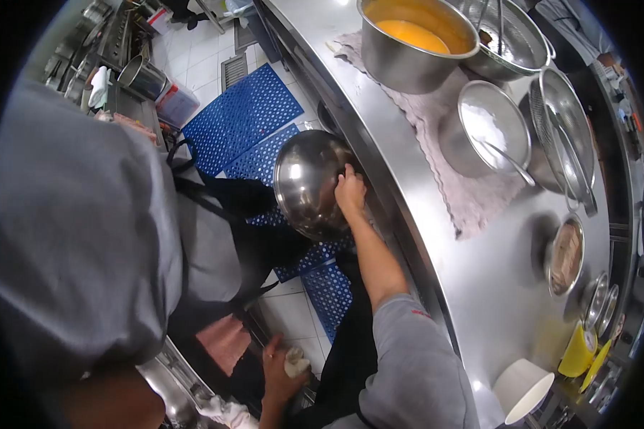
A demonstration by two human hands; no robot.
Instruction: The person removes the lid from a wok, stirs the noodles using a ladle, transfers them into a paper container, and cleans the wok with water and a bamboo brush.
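The slightly curled fingers of the right hand (350, 191) touched the smooth, rounded outside of a large, shiny metal bowl (309, 184), near its edge closest to the worktop (501, 279), though whether they were clamped on the rim could not be told; the left hand (285, 377), lower down, had its fingers closed around a small, pale, crumpled item (295, 362) of unclear material. The bowl was tilted above perforated blue floor mats (247, 118), beside the brushed-metal worktop, where a wrinkled, pinkish-grey cloth (444, 164) lay under a deep, round metal pot of orange liquid (408, 68).
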